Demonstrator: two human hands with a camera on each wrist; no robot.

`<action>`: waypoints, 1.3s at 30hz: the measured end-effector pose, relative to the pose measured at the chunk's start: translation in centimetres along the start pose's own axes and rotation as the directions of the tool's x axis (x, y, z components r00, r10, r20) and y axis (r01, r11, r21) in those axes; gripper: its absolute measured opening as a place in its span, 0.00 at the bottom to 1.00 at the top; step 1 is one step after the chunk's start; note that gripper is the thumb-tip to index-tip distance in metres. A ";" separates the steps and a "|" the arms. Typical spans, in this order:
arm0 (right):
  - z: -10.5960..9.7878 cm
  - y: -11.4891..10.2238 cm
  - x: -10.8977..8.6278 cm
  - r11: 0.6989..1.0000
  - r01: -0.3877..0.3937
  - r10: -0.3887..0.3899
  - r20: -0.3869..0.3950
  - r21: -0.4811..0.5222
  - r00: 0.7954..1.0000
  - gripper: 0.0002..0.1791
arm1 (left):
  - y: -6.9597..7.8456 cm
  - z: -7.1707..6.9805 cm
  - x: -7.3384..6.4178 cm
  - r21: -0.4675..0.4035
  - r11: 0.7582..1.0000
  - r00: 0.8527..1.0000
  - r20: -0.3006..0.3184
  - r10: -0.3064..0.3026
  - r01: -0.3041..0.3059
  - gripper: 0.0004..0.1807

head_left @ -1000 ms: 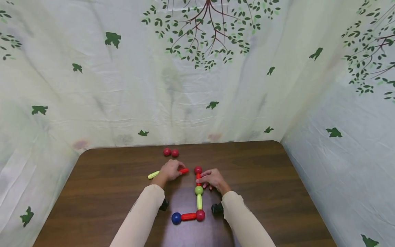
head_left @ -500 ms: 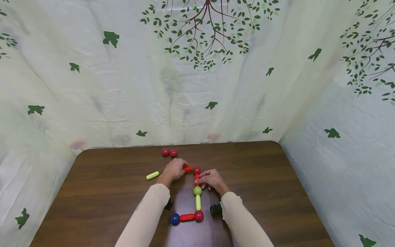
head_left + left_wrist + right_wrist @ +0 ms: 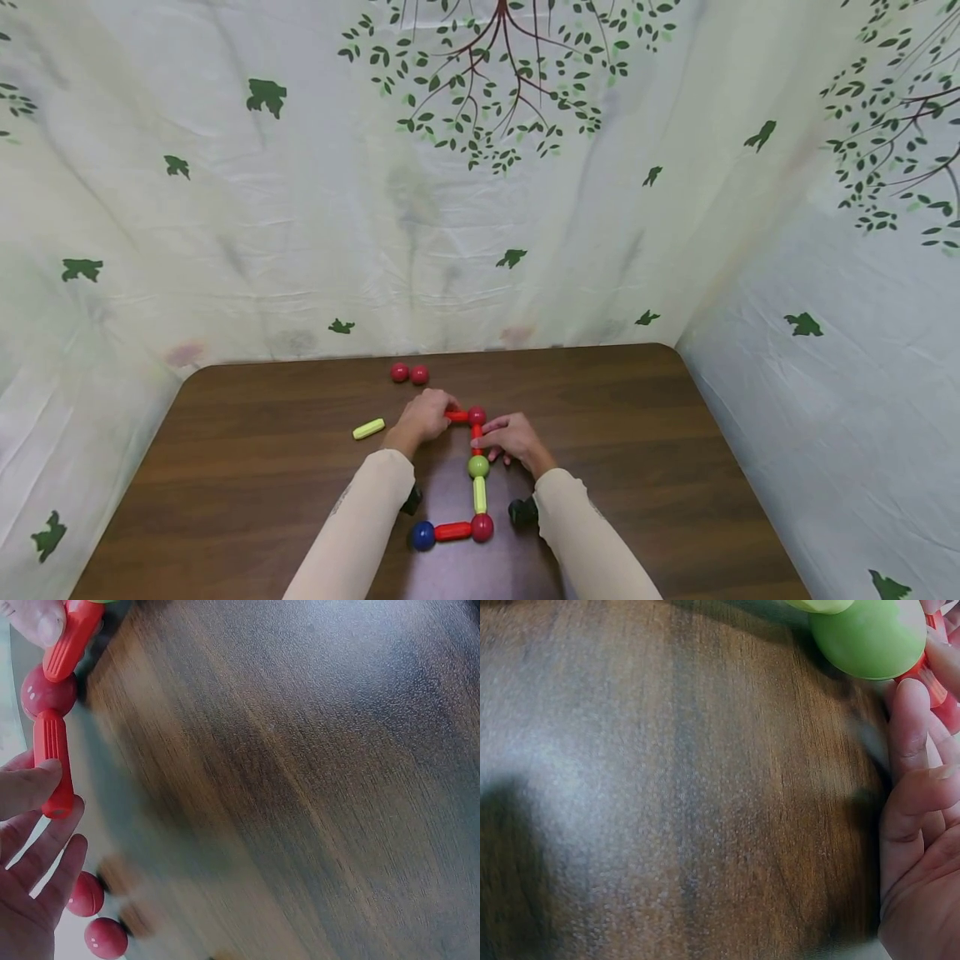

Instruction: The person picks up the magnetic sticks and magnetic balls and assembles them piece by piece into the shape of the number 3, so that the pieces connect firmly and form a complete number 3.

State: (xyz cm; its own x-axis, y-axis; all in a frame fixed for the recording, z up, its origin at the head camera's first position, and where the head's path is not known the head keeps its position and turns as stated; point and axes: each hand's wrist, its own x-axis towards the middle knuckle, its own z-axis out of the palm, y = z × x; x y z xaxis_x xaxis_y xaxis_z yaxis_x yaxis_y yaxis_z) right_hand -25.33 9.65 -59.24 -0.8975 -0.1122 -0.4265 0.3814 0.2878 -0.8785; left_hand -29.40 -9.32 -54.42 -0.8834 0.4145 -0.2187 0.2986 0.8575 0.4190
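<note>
At the far end of the column we find a glossy, plastic-looking red ribbed rod (image 3: 457, 417) lying left to right, its right end touching a shiny crimson ball (image 3: 477, 416). That contact is the relation we judge to matter most. Whether the joint bears load, we cannot tell.

The left hand (image 3: 426, 414) is at the rod's left part: thumb laid on one side, a finger opposite, a light pinch with almost no gap beyond the rod's own thickness. In the left wrist view we note its other fingers spread apart, and the rod's free end poking past the thumb.

The right hand (image 3: 516, 437) comes in from the right and pinches a second red ribbed rod (image 3: 477, 433), whose long axis runs near to far, roughly square to the first. It joins the crimson ball to a smooth green ball (image 3: 478, 466). Its lower fingers curl loosely beside the rod.

Nearer to us, a yellow-green rod (image 3: 480, 495) leads to a dark red ball (image 3: 482, 527); from there a third red rod (image 3: 453, 532) runs left to a blue ball (image 3: 423, 536).

Lying apart on the brown wood-grain table (image 3: 637, 467): a pale yellow rod (image 3: 368, 429), left of the left hand, and two red balls (image 3: 400, 372) side by side, farther off.
</note>
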 end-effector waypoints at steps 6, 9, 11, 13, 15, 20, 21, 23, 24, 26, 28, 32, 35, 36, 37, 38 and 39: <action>0.1 0.1 0.2 1.000 -0.012 0.012 0.005 -0.004 1.000 0.15 | -0.3 0.2 0.0 -0.008 1.000 1.000 -0.006 0.013 -0.013 0.16; 0.2 0.2 0.3 1.000 -0.008 0.008 0.006 -0.006 1.000 0.16 | -0.4 0.3 0.0 -0.015 1.000 1.000 -0.010 0.013 -0.013 0.15; 0.2 0.3 0.4 1.000 -0.003 0.003 0.005 -0.007 1.000 0.16 | -0.5 0.3 0.0 -0.021 1.000 1.000 -0.012 0.012 -0.013 0.14; 0.2 0.3 0.4 1.000 -0.004 0.004 0.004 -0.006 1.000 0.16 | -0.5 0.4 0.0 -0.021 1.000 1.000 -0.015 0.016 -0.016 0.14; 0.2 0.3 0.4 1.000 -0.006 0.006 0.004 -0.005 1.000 0.16 | -0.6 0.4 0.0 -0.017 1.000 1.000 -0.017 0.022 -0.023 0.13; 0.1 0.4 0.4 1.000 -0.001 0.001 0.004 -0.010 1.000 0.15 | -0.8 0.4 0.1 -0.014 1.000 1.000 -0.020 0.025 -0.025 0.12; 0.1 0.4 0.4 1.000 0.001 -0.001 0.003 -0.010 1.000 0.15 | -0.9 0.4 0.1 -0.013 1.000 1.000 -0.021 0.023 -0.024 0.12; 0.1 0.5 0.4 1.000 0.003 -0.003 0.002 -0.008 1.000 0.16 | -1.1 0.4 0.2 -0.017 1.000 1.000 -0.023 0.021 -0.021 0.12; 0.1 0.5 0.4 1.000 0.004 -0.004 0.001 -0.008 1.000 0.16 | -1.2 0.4 0.2 -0.022 1.000 1.000 -0.024 0.020 -0.021 0.12; 0.1 0.4 0.3 1.000 0.009 -0.009 0.001 -0.011 1.000 0.16 | -1.3 0.3 0.1 -0.041 0.999 0.999 -0.031 0.014 -0.015 0.11; 0.0 0.4 0.3 1.000 0.013 -0.013 0.001 -0.009 1.000 0.16 | -1.3 0.0 0.0 -0.069 0.998 0.999 -0.045 0.009 -0.012 0.11; 0.0 0.3 0.1 1.000 0.007 -0.007 0.000 -0.004 1.000 0.16 | -1.9 -1.0 -0.5 -0.113 0.994 0.996 -0.087 0.002 -0.011 0.12; 0.0 0.3 0.2 1.000 0.003 -0.003 0.001 -0.002 1.000 0.17 | -3.0 -1.9 -0.7 -0.119 0.993 0.992 -0.125 0.001 -0.016 0.12; 0.0 0.3 0.2 1.000 0.006 -0.006 0.001 -0.002 1.000 0.17 | -3.5 -2.3 -0.7 -0.122 0.992 0.991 -0.134 -0.002 -0.015 0.12; 0.1 0.4 0.1 1.000 0.011 -0.011 0.001 -0.004 1.000 0.17 | -3.9 -2.7 -0.7 -0.127 0.992 0.990 -0.139 -0.004 -0.014 0.11; 0.1 0.4 0.1 1.000 0.010 -0.010 0.001 -0.005 1.000 0.17 | -4.5 -3.2 -0.7 -0.133 0.991 0.990 -0.138 0.000 -0.018 0.11; 0.2 0.3 0.0 1.000 0.006 -0.006 0.000 -0.007 1.000 0.17 | -5.1 -3.7 -0.8 -0.144 0.989 0.992 -0.126 0.001 -0.019 0.12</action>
State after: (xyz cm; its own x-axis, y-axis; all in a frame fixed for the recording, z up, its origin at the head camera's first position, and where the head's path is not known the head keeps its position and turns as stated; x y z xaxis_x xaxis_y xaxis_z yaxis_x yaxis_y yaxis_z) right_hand -25.15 9.59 -59.58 -0.8999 -0.1137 -0.4209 0.3742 0.2940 -0.8795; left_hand -31.60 -15.16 -53.09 -0.9215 0.3735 -0.1060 0.2601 0.7966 0.5457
